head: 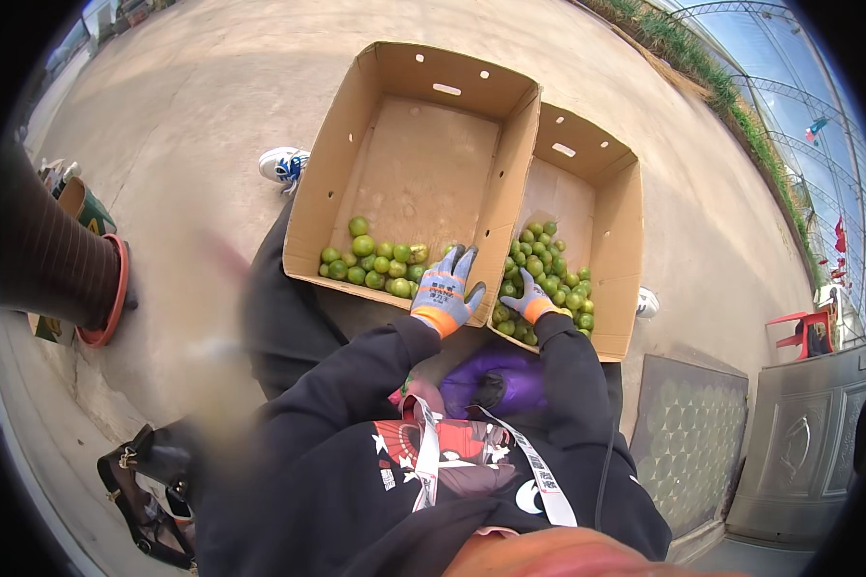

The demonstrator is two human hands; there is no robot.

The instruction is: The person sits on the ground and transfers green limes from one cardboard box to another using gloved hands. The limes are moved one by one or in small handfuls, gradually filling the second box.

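Observation:
Two open cardboard boxes stand side by side before me. In the near end of the larger left box [433,159] lie several round green fruits [364,246], some yellowish. My left hand [447,290], in a grey glove with an orange cuff and dark fingertips, reaches into this box beside its right wall, fingers apart. A bit of green fruit shows at its fingertips. My right hand [534,297], gloved alike, rests among the smaller green fruits [550,261] heaped in the right box [615,216]. Its fingers are partly lost among the fruits, so any hold is unclear.
A purple cushion-like item [494,379] sits between my legs. At left are a dark ribbed column-like object [50,245] with a red rim and a black bag [151,476]. A patterned mat [689,433], a metal door panel [801,433] and a red stool [801,333] lie at right.

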